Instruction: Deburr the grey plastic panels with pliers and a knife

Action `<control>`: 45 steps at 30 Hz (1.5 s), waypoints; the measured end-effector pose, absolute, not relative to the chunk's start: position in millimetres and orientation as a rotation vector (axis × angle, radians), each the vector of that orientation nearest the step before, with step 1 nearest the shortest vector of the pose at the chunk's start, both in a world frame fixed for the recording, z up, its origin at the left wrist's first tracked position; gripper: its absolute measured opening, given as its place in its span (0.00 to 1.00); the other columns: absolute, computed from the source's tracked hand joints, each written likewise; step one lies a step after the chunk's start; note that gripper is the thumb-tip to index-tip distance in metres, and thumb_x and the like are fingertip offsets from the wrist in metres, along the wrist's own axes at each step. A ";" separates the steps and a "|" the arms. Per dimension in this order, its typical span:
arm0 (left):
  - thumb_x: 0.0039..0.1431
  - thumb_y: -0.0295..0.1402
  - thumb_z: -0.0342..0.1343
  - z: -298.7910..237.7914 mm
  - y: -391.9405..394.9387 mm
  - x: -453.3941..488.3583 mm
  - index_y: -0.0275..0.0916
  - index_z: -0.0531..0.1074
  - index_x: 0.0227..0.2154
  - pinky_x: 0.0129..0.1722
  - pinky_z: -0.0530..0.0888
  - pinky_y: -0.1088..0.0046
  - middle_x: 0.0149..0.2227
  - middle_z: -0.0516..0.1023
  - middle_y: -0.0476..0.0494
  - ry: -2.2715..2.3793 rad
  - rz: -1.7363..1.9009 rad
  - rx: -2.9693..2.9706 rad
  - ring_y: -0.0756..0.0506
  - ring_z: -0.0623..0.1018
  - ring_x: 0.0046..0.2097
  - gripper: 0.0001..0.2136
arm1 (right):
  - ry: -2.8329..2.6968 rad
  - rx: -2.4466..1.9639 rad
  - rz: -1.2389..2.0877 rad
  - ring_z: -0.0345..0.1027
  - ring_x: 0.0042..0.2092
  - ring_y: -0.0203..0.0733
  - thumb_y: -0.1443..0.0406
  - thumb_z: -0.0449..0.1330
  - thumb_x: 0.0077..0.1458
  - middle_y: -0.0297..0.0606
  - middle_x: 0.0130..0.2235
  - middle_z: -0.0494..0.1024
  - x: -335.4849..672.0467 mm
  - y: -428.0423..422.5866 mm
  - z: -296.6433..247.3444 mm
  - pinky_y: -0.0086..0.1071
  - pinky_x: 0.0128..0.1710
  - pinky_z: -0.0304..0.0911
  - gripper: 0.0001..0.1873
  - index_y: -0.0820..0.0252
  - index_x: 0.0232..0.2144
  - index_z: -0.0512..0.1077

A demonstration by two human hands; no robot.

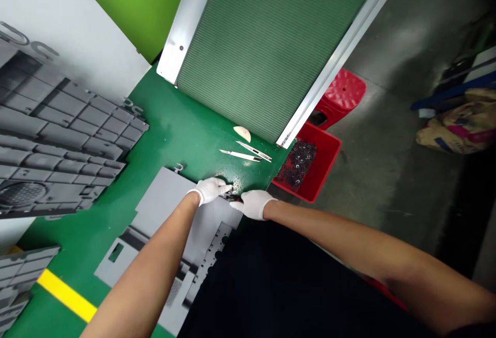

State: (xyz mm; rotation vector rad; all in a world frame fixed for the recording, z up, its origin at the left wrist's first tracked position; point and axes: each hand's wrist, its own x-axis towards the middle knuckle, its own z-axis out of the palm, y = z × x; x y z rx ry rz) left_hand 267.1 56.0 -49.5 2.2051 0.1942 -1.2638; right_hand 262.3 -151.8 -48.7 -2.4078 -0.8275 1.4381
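Note:
My left hand (210, 190) and my right hand (253, 204) both wear white gloves and meet above the green bench top (186, 121). Their fingers close on a small dark piece (229, 197), too small and covered to name exactly. Under my forearms lies a flat grey moulded plastic panel (170, 209) with cut-outs. Just beyond my fingertips rest two slim craft knives (240, 155) (253, 151), and a white half-round piece (242, 133) lies past them. Black specks are scattered on the green surface near my hands.
A red plastic crate (306, 162) full of dark scraps sits at the bench's right edge. Above it lies a large ribbed green panel in an aluminium frame (240, 43). Stacked grey moulded panels (58, 136) lie left; a red stool (343, 90) and a sack (457, 126) stand on the concrete floor.

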 end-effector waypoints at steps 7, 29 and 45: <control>0.55 0.57 0.51 -61.6 60.0 265.7 0.41 0.75 0.28 0.40 0.71 0.72 0.32 0.82 0.47 0.219 -1.233 2.080 0.45 0.77 0.35 0.23 | -0.827 -2.383 1.425 0.74 0.46 0.58 0.36 0.39 0.57 0.55 0.46 0.79 259.3 -153.6 -53.1 0.45 0.43 0.67 0.42 0.61 0.44 0.76; 0.47 0.61 0.56 -59.1 63.0 268.1 0.36 0.76 0.27 0.38 0.70 0.67 0.29 0.79 0.42 0.187 -1.171 1.957 0.44 0.74 0.32 0.28 | -0.947 -2.454 1.356 0.75 0.42 0.59 0.39 0.33 0.60 0.56 0.40 0.80 259.3 -142.1 -45.5 0.47 0.40 0.68 0.45 0.65 0.42 0.76; 0.60 0.52 0.50 16.2 -37.2 299.9 0.38 0.76 0.38 0.40 0.73 0.68 0.35 0.80 0.44 0.040 -0.817 1.779 0.44 0.78 0.37 0.22 | -0.172 -2.220 1.393 0.75 0.41 0.51 0.40 0.30 0.62 0.50 0.35 0.80 219.5 -207.9 -46.5 0.38 0.43 0.63 0.43 0.62 0.34 0.76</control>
